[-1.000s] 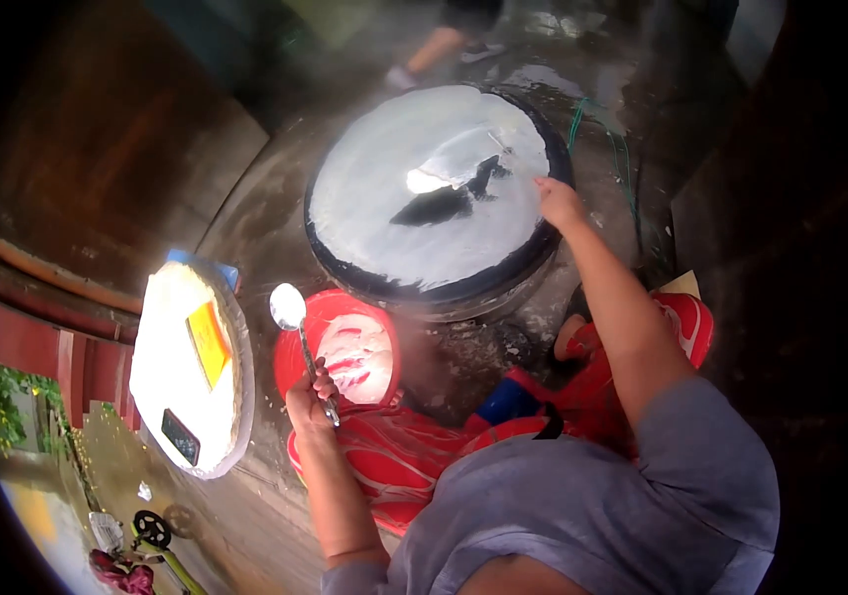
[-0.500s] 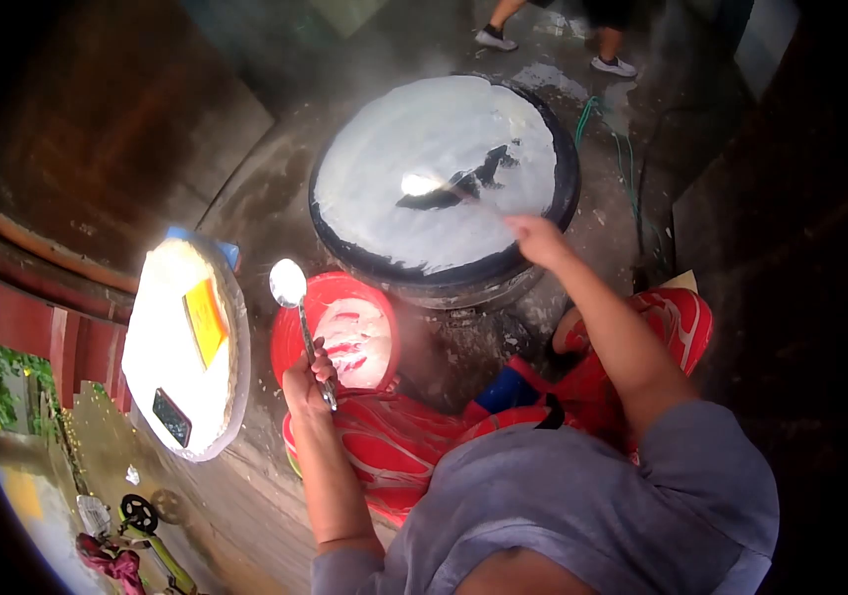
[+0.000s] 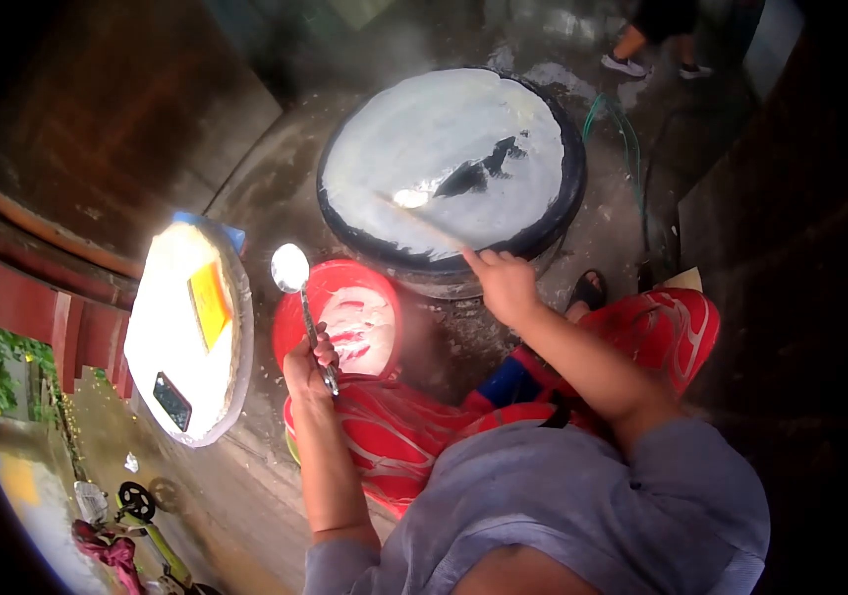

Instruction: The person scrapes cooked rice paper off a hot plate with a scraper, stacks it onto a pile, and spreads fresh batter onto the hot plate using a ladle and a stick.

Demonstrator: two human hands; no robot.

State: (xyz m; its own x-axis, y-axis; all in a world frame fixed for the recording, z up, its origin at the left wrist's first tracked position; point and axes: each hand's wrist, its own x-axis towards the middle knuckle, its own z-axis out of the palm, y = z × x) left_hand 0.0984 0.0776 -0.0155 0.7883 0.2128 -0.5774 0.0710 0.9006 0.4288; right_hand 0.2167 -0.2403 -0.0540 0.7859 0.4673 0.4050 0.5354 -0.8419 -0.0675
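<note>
My left hand is closed round the handle of a large metal spoon, its bowl up beside a red basin. White batter with red streaks lies in the basin. My right hand grips a thin stick over the near edge of a round black griddle. The stick's far part is blurred over a white layer that covers most of the griddle. A dark gap shows in this layer, right of centre.
At the left, a round white tray bears a yellow item and a phone. Green cord lies right of the griddle. Another person's legs show at the top right. A small bike is at the lower left.
My right hand has moved left and toward me, with the stick sweeping across the layer. The dark gap has changed shape. The other person has walked right. My left hand still holds the spoon.
</note>
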